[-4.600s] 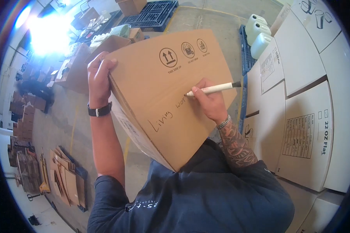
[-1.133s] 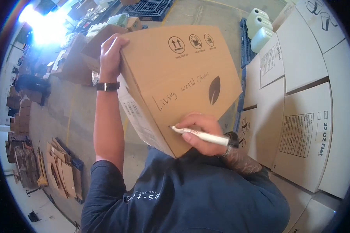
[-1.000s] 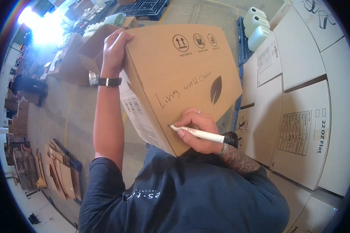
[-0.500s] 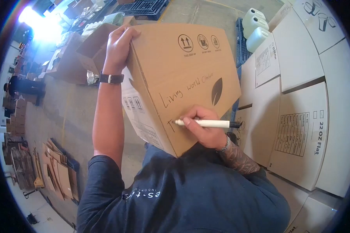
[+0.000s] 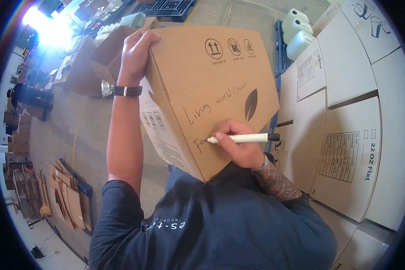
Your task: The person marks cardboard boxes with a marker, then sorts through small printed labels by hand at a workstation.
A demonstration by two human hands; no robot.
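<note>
A brown cardboard box [image 5: 184,58] leans tilted in front of my body, with printed handling symbols and a leaf mark on its face. Handwritten across it is "Living world" plus a less legible word, and below that a second line starting "Fe". My left hand [image 5: 137,49] grips the box's upper left edge, fingers bent over it. Pinched in my right hand [image 5: 238,146] is a white marker [image 5: 252,137] with a black end, its tip touching the face at the second line. Part of that face is hidden behind my right hand.
White cartons [image 5: 346,153], one marked "22 OZ Flat", are stacked close on my right. Pale jerrycans [image 5: 299,42] stand on a blue pallet [image 5: 281,54]. Flattened cardboard [image 5: 69,195] leans at lower left; an open carton [image 5: 112,51] sits beyond my left hand.
The marker tip has moved slightly right along the second line, where a single partial letter has become "Fe". My left hand still grips the same edge of the box.
</note>
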